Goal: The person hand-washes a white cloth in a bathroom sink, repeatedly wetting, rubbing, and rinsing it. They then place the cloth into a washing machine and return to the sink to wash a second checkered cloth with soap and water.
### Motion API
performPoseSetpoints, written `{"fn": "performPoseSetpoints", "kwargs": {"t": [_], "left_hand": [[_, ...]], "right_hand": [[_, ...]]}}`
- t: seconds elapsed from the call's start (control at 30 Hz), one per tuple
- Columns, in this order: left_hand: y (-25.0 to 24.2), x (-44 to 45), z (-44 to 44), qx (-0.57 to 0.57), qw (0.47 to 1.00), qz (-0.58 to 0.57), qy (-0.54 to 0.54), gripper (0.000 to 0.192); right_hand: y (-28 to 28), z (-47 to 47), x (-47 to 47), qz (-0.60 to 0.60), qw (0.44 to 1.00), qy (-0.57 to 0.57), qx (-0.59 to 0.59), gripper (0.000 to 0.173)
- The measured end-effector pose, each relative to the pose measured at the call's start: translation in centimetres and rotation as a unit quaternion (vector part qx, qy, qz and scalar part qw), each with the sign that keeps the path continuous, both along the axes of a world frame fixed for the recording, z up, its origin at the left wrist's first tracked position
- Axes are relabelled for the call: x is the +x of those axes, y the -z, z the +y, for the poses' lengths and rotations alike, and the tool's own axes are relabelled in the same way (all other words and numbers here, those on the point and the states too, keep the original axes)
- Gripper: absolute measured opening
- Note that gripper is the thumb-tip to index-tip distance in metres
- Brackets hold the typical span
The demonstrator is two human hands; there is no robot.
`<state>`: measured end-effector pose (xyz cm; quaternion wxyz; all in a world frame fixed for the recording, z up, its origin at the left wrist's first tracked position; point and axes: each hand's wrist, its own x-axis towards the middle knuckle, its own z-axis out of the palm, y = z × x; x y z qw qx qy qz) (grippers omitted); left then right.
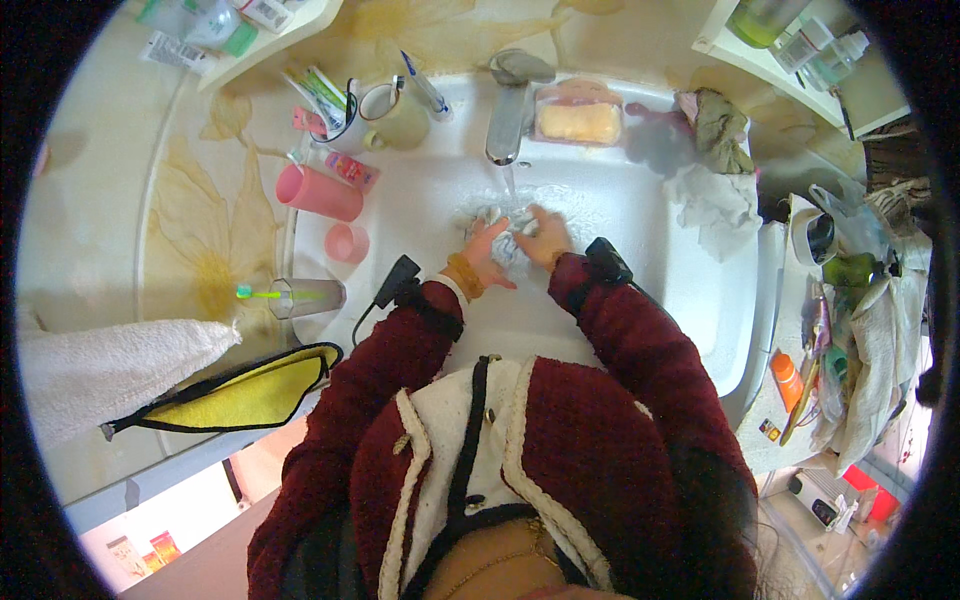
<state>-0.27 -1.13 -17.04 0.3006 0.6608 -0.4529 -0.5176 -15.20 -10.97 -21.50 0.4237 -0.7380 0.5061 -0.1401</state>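
A small wet whitish cloth with dark markings (508,246) is bunched up in the white washbasin (630,300). My left hand (480,253) grips its left side, with a yellowish band around the wrist. On the right side, the slightly blurred fingers of my right hand (546,236) hold the cloth too. A thin stream of water (511,180) falls from the chrome faucet (507,120) just behind my hands and ripples over the basin floor. Part of the cloth is hidden by my fingers.
Toothbrush cups, including a pink cup (319,193) and a beige mug (394,116), line the left rim. A soap dish (579,120) sits right of the faucet. Crumpled cloths (716,135) lie at the back right corner. An orange tube (786,381) rests on the right-hand counter.
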Motion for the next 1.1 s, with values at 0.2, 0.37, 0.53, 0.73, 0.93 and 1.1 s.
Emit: {"fn": "performPoseSetpoints", "kwargs": {"t": [0.2, 0.37, 0.53, 0.73, 0.93, 1.1], "left_hand": [[-0.5, 0.5, 1.0, -0.091, 0.994, -0.052, -0.022, 0.100], [-2.0, 0.6, 1.4, -0.040, 0.963, 0.211, -0.164, 0.073], [-2.1, -1.6, 0.1, 0.076, 0.884, 0.289, -0.359, 0.051], [-3.2, -2.2, 0.0, 0.032, 0.945, 0.229, -0.230, 0.038], [-4.8, -1.8, -0.3, -0.031, 0.930, 0.294, -0.221, 0.036], [-5.2, -0.8, -0.1, -0.068, 0.978, 0.142, -0.140, 0.040]], "right_hand": [[-3.9, 2.2, 2.1, -0.306, 0.891, -0.069, 0.328, 0.041], [-9.9, 4.7, 2.3, -0.313, 0.929, -0.115, 0.163, 0.028], [-9.9, 4.0, 2.2, -0.125, 0.985, -0.092, -0.073, 0.026], [-7.8, 0.1, -0.6, -0.031, 0.977, -0.034, -0.210, 0.028], [-6.6, -1.4, -2.9, -0.255, 0.941, -0.120, -0.189, 0.028], [-5.4, -0.8, -3.1, -0.165, 0.971, -0.162, 0.052, 0.023]]}}
